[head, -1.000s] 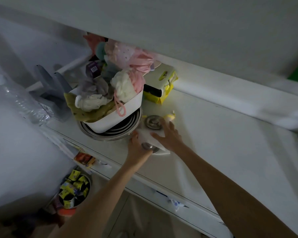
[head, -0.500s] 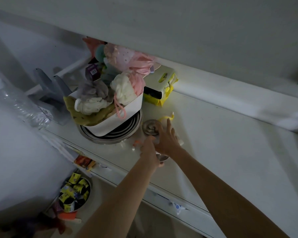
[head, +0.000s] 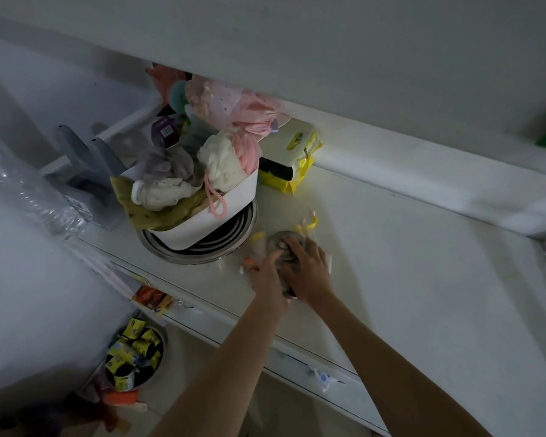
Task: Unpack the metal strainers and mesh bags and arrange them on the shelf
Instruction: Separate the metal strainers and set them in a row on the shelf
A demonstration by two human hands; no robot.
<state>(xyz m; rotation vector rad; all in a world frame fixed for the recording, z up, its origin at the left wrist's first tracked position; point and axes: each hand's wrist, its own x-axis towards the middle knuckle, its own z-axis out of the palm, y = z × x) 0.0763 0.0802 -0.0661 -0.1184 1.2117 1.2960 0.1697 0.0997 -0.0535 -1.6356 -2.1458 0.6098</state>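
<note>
On the white shelf [head: 407, 279] a small round metal strainer [head: 279, 242] lies flat, partly under my fingers. My right hand [head: 308, 271] rests on it, fingers curled over its top. My left hand [head: 267, 275] presses in from the left against the same spot, touching a clear plastic wrapper [head: 257, 250] with yellow and orange print. A second metal piece [head: 289, 291] shows under my wrists. What exactly each hand grips is hidden.
A white tub [head: 221, 212] heaped with mesh puffs and cloths sits in stacked metal bowls [head: 199, 250] on the left. A yellow pack [head: 292, 165] lies behind it. A grey holder [head: 85, 175] and plastic bottle [head: 29, 193] stand far left. A bowl of packets [head: 134, 354] is below.
Both hands have slid right and back along the shelf, onto the round strainer. The white wrapper seen under them a second ago is now bunched by my left hand.
</note>
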